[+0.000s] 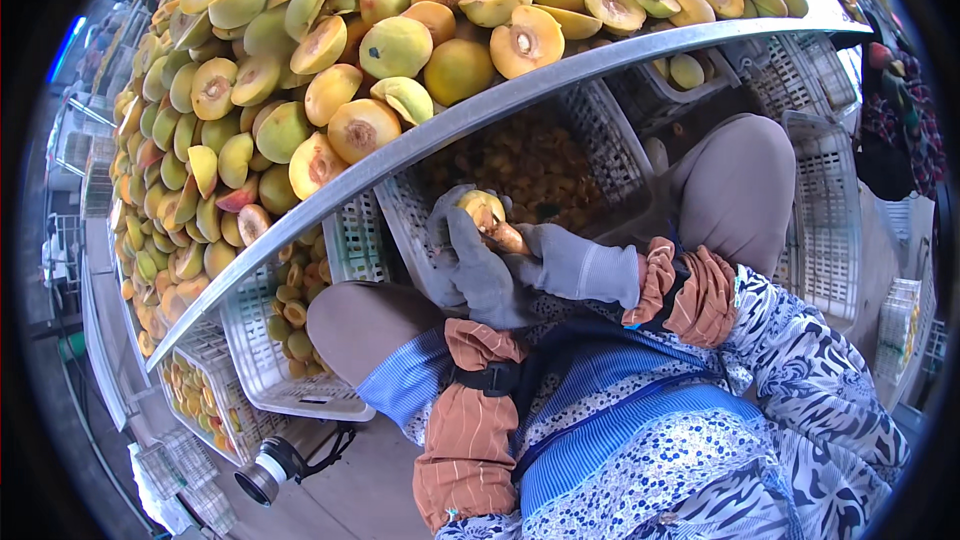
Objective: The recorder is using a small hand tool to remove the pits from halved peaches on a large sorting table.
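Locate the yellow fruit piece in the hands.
Near the head view's centre, the fruit piece sits in the left hand, left of the right hand.

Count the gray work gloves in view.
2: one on the left hand, holding a yellow stone fruit; one on the right hand, close beside it. Both show plainly.

From head height, the left hand (478,275) and right hand (560,262) are viewed steeply downward, at close range, through a fisheye lens.
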`<state>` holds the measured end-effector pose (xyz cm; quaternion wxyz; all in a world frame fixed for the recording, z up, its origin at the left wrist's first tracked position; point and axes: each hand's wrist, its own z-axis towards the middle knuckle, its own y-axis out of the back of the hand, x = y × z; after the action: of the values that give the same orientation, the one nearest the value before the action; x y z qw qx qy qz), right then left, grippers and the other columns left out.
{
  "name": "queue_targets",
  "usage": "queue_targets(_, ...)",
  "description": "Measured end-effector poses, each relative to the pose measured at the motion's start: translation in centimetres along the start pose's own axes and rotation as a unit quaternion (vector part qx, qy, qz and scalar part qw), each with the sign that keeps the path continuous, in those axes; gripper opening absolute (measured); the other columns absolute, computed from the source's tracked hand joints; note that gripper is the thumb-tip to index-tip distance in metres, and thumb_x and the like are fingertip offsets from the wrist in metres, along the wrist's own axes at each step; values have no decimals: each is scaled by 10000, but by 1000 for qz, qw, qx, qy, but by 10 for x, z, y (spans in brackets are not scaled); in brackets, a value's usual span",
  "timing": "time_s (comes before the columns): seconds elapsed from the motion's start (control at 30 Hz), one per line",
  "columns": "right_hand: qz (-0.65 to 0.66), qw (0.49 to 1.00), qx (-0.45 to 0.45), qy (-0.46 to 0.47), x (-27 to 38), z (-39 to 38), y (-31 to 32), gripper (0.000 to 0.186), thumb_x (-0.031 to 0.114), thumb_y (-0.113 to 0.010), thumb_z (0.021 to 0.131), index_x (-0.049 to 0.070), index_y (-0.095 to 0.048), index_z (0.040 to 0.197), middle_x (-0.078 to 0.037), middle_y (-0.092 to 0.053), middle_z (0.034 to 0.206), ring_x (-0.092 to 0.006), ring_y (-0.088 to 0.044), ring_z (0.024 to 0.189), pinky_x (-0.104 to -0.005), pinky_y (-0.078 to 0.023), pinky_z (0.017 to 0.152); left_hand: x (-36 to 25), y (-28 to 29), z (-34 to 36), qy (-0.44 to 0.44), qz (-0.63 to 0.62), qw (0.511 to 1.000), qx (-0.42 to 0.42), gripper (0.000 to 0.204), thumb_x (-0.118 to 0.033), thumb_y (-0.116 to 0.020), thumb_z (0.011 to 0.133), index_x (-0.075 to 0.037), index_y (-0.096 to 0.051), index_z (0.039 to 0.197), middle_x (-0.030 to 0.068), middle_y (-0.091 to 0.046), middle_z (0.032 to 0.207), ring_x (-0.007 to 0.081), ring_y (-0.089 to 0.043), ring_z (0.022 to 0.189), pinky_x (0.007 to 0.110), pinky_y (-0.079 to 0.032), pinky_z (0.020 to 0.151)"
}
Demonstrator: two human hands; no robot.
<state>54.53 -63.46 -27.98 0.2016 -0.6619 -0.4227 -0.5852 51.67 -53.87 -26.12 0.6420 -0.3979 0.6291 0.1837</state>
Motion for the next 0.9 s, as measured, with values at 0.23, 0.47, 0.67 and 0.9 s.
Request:
queue_targets(0.23, 84, 956, 173, -220, 38, -9, 22, 328, 339, -509, 859, 11, -526, 847, -48, -512, 522, -112, -482, 386, -250, -399, 382, -11, 9, 0, 192, -172, 966, 2, 294, -301, -419, 873, -27, -519, 903, 104, -552, 760, 203, -555, 617, 304, -491, 543)
queue_targets(0.47, -64, 992, 80, 77, 4, -4, 8, 374, 379, -491, 839, 11, -538, 877, -42, -518, 571, -130, -492, 406, -260, -405, 371, -10, 22, 5, 173, -114, 976, 60, 321, -299, -433, 868, 0, -550, 877, 113, -585, 728, 197, -561, 595, 287, -483, 541)
queue_targets(0.67, 49, 948, 193, -249, 38, -9, 20, 376, 340, -510, 828, -20, -529, 933, -104, -574, 660, -189, -551, 514, -296, -454, 480, -9, 16, 9, 45, 51, 997, 31, 386, -340, -381, 881, 1, -552, 820, 127, -605, 730, 184, -565, 582, 267, -470, 537)
queue_targets(0.9, 48, 979, 125, -156, 41, -5, 13, 357, 302, -518, 808, -32, -539, 935, -153, -589, 710, -246, -583, 659, -319, -454, 599, -15, 14, 10, 97, 43, 994, 18, 438, -333, -326, 908, 10, -586, 833, 107, -615, 745, 171, -571, 649, 256, -468, 599)
